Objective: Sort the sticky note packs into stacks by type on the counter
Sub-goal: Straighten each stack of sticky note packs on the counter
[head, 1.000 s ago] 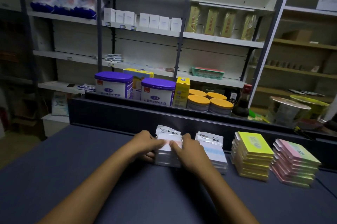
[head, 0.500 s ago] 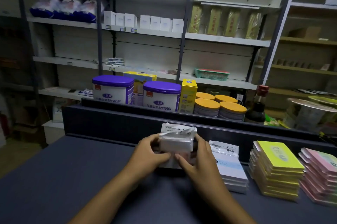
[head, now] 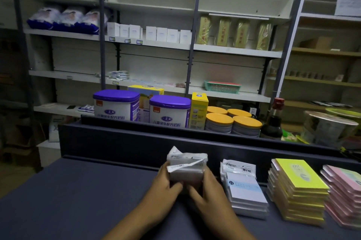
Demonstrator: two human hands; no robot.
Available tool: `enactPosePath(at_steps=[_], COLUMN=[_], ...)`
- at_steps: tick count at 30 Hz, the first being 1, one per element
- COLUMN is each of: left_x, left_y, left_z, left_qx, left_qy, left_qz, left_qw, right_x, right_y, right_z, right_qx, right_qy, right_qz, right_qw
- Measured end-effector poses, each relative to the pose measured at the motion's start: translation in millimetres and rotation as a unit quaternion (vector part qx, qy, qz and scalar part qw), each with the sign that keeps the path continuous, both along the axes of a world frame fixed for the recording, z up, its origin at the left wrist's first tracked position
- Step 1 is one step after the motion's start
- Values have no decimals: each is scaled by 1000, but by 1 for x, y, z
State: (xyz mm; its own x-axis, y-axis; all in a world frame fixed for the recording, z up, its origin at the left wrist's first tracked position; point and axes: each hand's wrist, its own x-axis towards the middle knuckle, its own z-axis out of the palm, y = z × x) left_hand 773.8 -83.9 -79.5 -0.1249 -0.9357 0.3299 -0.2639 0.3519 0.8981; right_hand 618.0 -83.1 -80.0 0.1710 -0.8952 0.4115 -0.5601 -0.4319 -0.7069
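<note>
Both forearms reach in from 6 o'clock and meet over the dark counter (head: 78, 200); the left hand (head: 162, 187) and right hand (head: 210, 190) clasp a bundle of white packs (head: 186, 169) between them, thumbs curled across its near face, the bundle tilted upright; at 3 o'clock sit the blue-white stack (head: 245, 192), then the yellow stack (head: 298, 190), then the pink stack (head: 343, 192)

White sticky note packs (head: 186, 170), flat on counter (head: 78, 200) a second ago, now lifted clear of it and tilted up on edge, plastic header flaps splayed at top. Left hand (head: 166, 187) and right hand (head: 207, 190), earlier pressing down on top of bundle, now grip its two sides, thumbs meeting at its lower front.
</note>
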Motion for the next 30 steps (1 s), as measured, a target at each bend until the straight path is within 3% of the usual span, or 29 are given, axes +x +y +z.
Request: enactPosePath(at_steps=[6,13,16,21,26,30], left_x=[1,5,7,6,9,12], left_y=[-6,-7,-7,-6,-11,-11], left_z=[-5,-2,-5,-4,-10,-5], left_qx=[-9,-2,7,-3,9,23], left_qy=[-48,-17,-59,-15,-68,-23], left_qz=[-12,24,21,20,4,-7], left_qw=[999,1000,998,1000,998,999], right_x=[-3,-6,-5,-7,-5,-7], right_y=[0,-2,-4,-3,-2,1], right_z=[-3,-3,-6,-5,-6,-3], right_qx=[-6,-32,-23,-30,-17,0], right_qy=[22,-19,-6,-29,10,-36], right_qz=[-15,-28,-31,-28,-34,-25], right_qw=[1000,999,999,999,999,999])
